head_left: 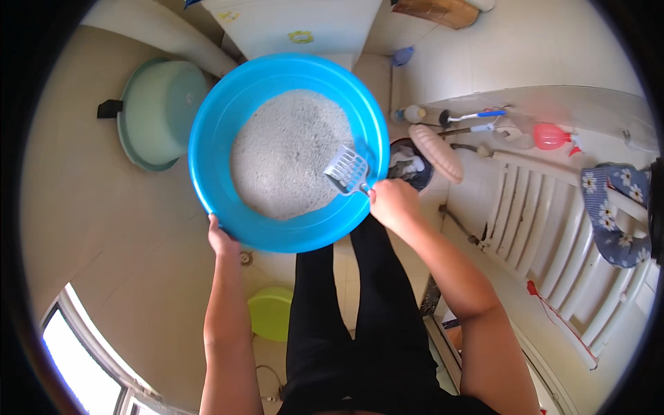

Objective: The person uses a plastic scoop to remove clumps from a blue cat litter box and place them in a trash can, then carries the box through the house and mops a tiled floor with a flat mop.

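Note:
A wide blue basin (207, 138) is in front of me, with a broad bed of grey-white cat litter (283, 152) spread over its bottom. My left hand (222, 235) grips the basin's rim at the lower left, fingers partly hidden by the rim. Closed around the handle of a grey slotted litter scoop (347, 170), my right hand (394, 203) is at the basin's right side. The scoop's head lies over the right edge of the litter; whether it touches the litter I cannot tell.
A pale green basin (162, 111) hangs on the left wall. Right of the blue basin are a bin (415, 173) holding white waste, a pink lid (436, 153), a red spray bottle (552, 136) and a white radiator (546, 221) with flowered cloth (615, 214). Below sits a lime-green basin (271, 313).

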Motion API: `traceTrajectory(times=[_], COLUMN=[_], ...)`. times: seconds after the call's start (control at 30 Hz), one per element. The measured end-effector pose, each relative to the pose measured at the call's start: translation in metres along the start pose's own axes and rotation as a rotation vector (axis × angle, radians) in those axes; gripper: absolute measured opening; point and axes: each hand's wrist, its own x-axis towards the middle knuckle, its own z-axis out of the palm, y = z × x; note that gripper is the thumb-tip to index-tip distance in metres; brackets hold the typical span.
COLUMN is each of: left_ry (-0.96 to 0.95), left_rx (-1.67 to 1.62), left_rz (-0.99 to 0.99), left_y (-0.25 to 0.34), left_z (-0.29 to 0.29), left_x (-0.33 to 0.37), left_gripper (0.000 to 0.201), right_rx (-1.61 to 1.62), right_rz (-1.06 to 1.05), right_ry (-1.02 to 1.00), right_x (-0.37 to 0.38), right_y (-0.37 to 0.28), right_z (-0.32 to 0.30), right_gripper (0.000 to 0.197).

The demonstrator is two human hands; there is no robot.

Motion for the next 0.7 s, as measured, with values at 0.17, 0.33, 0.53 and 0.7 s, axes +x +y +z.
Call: traceTrajectory(times=[0.17, 0.33, 0.53, 0.7], left_ry=[-0.02, -0.007, -0.015, 0.01], left_rx=[0.03, 0.006, 0.034, 0.081], left_rz=[0.015, 0.004, 0.034, 0.03], left_y=[0.008, 0.007, 0.007, 0.008], left_z=[-0.005, -0.002, 0.002, -0.004], left_x=[-0.002, -0.014, -0.015, -0.011], left_gripper=[0.051, 0.05, 0.048, 0.049], right_rx=[-0.064, -0.074, -0.06, -0.044], right_rz=[-0.065, -0.105, -0.176, -0.255], right_ry=[0.078, 0.096, 0.161, 0.24], right_x=[0.006, 0.009, 0.013, 0.015], right_y=[-0.009, -0.001, 0.009, 0.015], right_z=[0.012, 0.01, 0.019, 0.02], right_gripper=[0.015, 0.023, 0.015, 0.011])
